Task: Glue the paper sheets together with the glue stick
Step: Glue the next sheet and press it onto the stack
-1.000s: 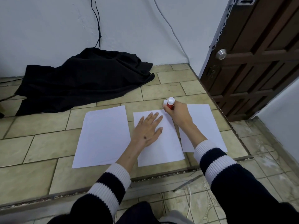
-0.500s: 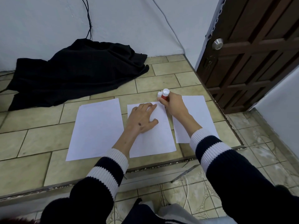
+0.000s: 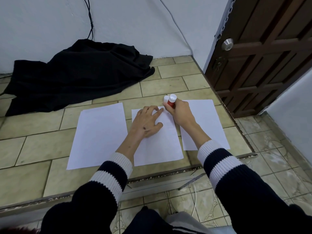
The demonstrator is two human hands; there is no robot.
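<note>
Three white paper sheets lie side by side on a tiled raised floor: a left sheet [image 3: 98, 135], a middle sheet [image 3: 160, 146] and a right sheet [image 3: 206, 119]. My left hand [image 3: 146, 122] presses flat on the upper part of the middle sheet, fingers spread. My right hand [image 3: 179, 112] grips a red glue stick [image 3: 171, 103] with a white end up, its lower end at the middle sheet's top right corner. A white cap [image 3: 166, 99] shows right beside the stick, held in the same hand.
A black cloth [image 3: 76, 76] is heaped at the back left against the white wall, with a dark cable [image 3: 90, 17] hanging above it. A brown wooden door [image 3: 263, 53] stands at the right. The raised floor ends in a step edge [image 3: 152, 179] near me.
The camera view has shifted slightly. My left hand has slid up the middle sheet toward its top edge. My right hand stays at the top right corner with the glue stick.
</note>
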